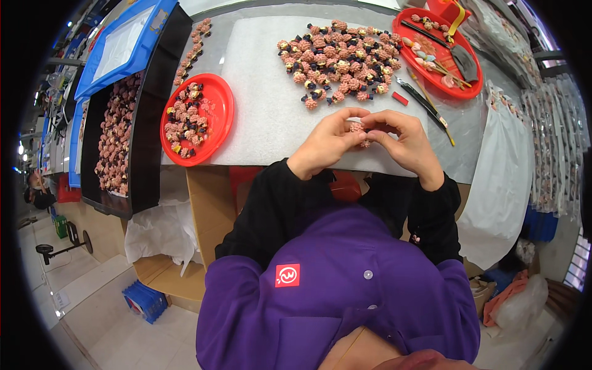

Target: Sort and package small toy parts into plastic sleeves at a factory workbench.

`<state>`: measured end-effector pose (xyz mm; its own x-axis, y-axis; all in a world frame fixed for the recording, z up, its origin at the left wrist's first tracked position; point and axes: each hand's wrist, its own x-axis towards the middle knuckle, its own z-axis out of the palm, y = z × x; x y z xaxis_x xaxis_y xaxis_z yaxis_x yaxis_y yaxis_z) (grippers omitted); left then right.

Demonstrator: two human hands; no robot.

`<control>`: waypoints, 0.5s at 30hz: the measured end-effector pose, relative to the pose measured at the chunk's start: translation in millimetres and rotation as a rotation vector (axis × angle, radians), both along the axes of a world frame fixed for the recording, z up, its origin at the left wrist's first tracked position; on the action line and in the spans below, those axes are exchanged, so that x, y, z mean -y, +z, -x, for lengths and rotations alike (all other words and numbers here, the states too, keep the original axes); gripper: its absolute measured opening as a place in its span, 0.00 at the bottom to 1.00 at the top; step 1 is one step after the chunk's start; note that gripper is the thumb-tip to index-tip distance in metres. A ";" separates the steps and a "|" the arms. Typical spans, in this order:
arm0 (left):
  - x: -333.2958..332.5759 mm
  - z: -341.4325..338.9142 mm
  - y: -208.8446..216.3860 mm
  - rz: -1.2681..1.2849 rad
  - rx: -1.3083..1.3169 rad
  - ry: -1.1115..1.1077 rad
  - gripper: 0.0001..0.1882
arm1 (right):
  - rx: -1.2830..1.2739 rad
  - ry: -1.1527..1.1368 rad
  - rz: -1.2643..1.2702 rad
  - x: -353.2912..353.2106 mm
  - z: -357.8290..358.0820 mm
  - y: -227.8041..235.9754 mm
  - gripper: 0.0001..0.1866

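Observation:
Close together at the table's front edge, my left hand [324,142] and my right hand [408,143] both pinch one small pink knobbly figurine [356,127]. Fingers cover much of it. Just beyond them, a large pile of similar figurines [345,61], pink with dark blue and cream parts, is spread on a white foam sheet [259,80]. Right of the pile lie a small red block [400,98], a dark slim cutter-like tool [425,102] and a thin brush-like stick [449,134].
At left, a red plate [227,126] holds more figurines, beside a deep black bin [143,154] full of them. A blue tray [132,37] rests above the bin. A red dish [473,91] with tools stands at far right; bagged goods [558,148] hang beyond.

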<state>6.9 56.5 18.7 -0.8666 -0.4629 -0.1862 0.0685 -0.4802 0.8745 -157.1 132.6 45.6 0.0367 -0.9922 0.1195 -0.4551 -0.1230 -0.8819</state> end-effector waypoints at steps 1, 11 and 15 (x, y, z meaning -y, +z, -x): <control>1.6 -0.4 2.4 0.000 -0.002 -0.012 0.21 | 0.121 -0.063 -0.031 -1.5 -0.1 -4.9 0.13; -13.9 22.1 4.4 -0.159 0.042 0.069 0.27 | -0.509 -0.082 0.243 -27.3 -11.3 15.7 0.18; -24.5 44.5 17.3 -0.152 -0.058 -0.049 0.27 | -0.624 -0.191 0.209 -48.7 7.5 40.1 0.15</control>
